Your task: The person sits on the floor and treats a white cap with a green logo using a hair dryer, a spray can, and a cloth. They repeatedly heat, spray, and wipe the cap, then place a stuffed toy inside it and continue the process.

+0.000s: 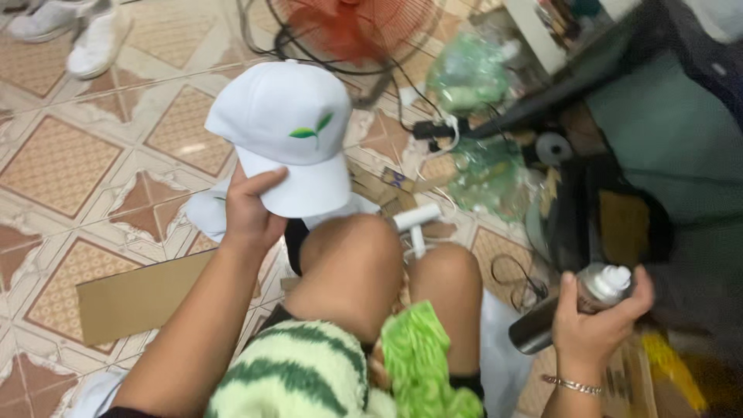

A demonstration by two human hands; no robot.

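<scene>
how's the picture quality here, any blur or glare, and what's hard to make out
Head view: soft overall, with even indoor light. The white cap in the left hand is bright but its green leaf mark stays readable. The spray can in the right hand is slightly smeared. The red fan is blurred, the dark clutter at right murky, and the tiled floor shows mild glare.

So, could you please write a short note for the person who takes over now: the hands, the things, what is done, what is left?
Left hand: grips the white cap by its brim, held up over the tiled floor.
Right hand: wrapped around a spray can with a white nozzle, forefinger on the nozzle, can tilted.
Cap and can are well apart.
Done: both things are in hand; no spray shows on the cap.
Left: probably bringing can and cap together to spray.
</scene>
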